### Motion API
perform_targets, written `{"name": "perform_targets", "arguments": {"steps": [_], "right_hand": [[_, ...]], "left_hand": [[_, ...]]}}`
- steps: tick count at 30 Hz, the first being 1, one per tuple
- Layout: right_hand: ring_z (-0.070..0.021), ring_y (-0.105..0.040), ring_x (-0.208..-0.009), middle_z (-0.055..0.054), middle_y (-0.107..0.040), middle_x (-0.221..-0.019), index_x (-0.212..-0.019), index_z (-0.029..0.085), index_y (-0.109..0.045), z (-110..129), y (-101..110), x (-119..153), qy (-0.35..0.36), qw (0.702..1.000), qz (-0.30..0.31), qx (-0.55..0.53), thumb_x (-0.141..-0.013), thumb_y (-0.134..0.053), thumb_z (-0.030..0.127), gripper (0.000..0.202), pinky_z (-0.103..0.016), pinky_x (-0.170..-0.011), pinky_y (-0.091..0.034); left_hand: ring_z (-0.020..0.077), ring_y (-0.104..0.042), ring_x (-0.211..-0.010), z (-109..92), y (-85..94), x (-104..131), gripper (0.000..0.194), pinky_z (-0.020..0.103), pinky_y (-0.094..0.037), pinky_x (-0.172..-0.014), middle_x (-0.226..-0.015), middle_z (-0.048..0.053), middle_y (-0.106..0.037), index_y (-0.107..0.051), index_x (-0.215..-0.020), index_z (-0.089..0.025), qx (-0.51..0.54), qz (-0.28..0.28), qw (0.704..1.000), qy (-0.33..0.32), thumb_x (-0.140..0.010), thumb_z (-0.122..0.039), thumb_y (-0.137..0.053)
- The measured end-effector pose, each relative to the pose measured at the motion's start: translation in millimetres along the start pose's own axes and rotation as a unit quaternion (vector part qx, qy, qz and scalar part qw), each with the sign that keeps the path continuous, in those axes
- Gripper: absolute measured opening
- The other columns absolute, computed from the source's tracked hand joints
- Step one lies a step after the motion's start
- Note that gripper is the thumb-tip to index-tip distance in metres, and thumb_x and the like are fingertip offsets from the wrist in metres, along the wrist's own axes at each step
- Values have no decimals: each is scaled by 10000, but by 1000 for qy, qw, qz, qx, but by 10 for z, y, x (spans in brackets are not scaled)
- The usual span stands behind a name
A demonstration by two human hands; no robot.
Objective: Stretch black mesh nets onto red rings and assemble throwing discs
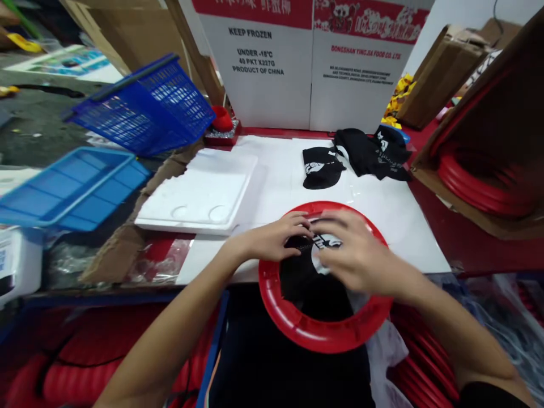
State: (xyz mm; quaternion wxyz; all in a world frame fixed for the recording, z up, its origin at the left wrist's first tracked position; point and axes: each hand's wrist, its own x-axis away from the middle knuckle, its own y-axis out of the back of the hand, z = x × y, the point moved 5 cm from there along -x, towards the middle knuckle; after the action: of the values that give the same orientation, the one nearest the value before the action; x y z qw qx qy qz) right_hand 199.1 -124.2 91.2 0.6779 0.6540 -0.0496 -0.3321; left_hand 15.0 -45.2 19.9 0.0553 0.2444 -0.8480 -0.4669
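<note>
A red plastic ring (327,334) leans against my lap at the table's front edge. Black cloth with white print (297,277) lies within the ring's opening. My left hand (283,235) reaches over the ring's left side, its fingers curled onto the cloth near the far inner edge. Over the right side is my right hand (357,249), smeared by motion, with its fingers close to the white print; whether they pinch the cloth is unclear. Farther back on the white tabletop sheet lie a small black printed cloth piece (321,169) and a larger black cloth pile (369,153).
A white foam slab (199,192) lies on the left. Beyond it are a blue basket (148,102) and a light-blue tray (76,187). A white carton (272,96) stands behind the table. At right, an open cardboard box (467,209) holds red rings (484,184).
</note>
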Motion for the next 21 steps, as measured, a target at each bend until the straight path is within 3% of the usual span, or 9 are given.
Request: {"name": "perform_targets", "arguments": {"steps": [3, 6, 8, 10, 13, 15, 18, 21], "right_hand": [[-451, -313, -1595, -133, -545, -1593, -1128, 291, -819, -707, -203, -72, -77, 997, 17, 2, -971, -697, 239, 205, -808, -1214, -320], [-432, -354, -1586, -137, -546, -1596, -1119, 262, -818, -1067, -609, -65, -105, 993, 43, -24, -966, -700, 216, 198, -776, -1217, -350], [-397, -415, -1557, -133, -581, -1568, -1072, 235, -812, -1116, -761, -40, -104, 993, 33, -48, -977, -669, 187, 178, -720, -1219, -390], [-365, -460, -1527, -118, -617, -1534, -1030, 225, -798, -1092, -770, -18, -94, 992, 11, -84, -992, -646, 182, 162, -680, -1221, -409], [-322, -494, -1502, -102, -650, -1489, -1013, 228, -772, -1073, -642, -30, -102, 984, -4, -146, -1003, -644, 206, 130, -628, -1227, -424], [-311, -523, -1476, -114, -647, -1485, -1039, 228, -764, -1115, -579, -87, -128, 975, 17, -181, -987, -684, 248, 97, -603, -1216, -446], [-321, -562, -1447, -148, -631, -1513, -1147, 232, -767, -1218, -578, -248, -156, 959, 59, -230, -956, -741, 351, 226, -593, -1195, -468], [-289, -671, -1297, -123, -723, -1374, -1036, 217, -785, -1332, -637, -426, -161, 939, 60, -299, -959, -712, 334, 159, -533, -1140, -511]], "left_hand": [[266, -678, -1194, 2, 43, -145, 277, 429, -562, -1058, -1241, 114, -718, -718, -1267, -196, -14, 2, 1000, 24, -998, -247, -679], [286, -681, -1078, -45, -57, -315, 240, 441, -568, -966, -1176, 154, -697, -751, -1179, -137, -165, -50, 981, 89, -1049, -249, -584], [303, -665, -1070, -86, -132, -399, 244, 454, -559, -955, -1172, 174, -679, -753, -1151, -107, -235, -74, 963, 111, -1045, -207, -557], [303, -653, -1049, -93, -153, -443, 242, 452, -558, -931, -1166, 168, -672, -750, -1157, -105, -233, -89, 961, 121, -1032, -185, -559], [273, -648, -1016, -27, -83, -448, 178, 416, -557, -903, -1107, 118, -670, -777, -1080, -158, -129, -108, 979, 118, -997, -187, -621], [236, -659, -969, 59, -7, -422, 119, 373, -553, -871, -1045, 77, -670, -780, -989, -191, -32, -137, 982, 125, -970, -195, -662], [197, -680, -875, 204, 81, -362, 59, 329, -543, -810, -953, 37, -700, -757, -900, -199, 85, -202, 963, 160, -927, -219, -708], [197, -707, -861, 288, 103, -319, 76, 322, -536, -815, -916, 20, -765, -766, -892, -205, 134, -230, 944, 195, -926, -235, -704]]}}
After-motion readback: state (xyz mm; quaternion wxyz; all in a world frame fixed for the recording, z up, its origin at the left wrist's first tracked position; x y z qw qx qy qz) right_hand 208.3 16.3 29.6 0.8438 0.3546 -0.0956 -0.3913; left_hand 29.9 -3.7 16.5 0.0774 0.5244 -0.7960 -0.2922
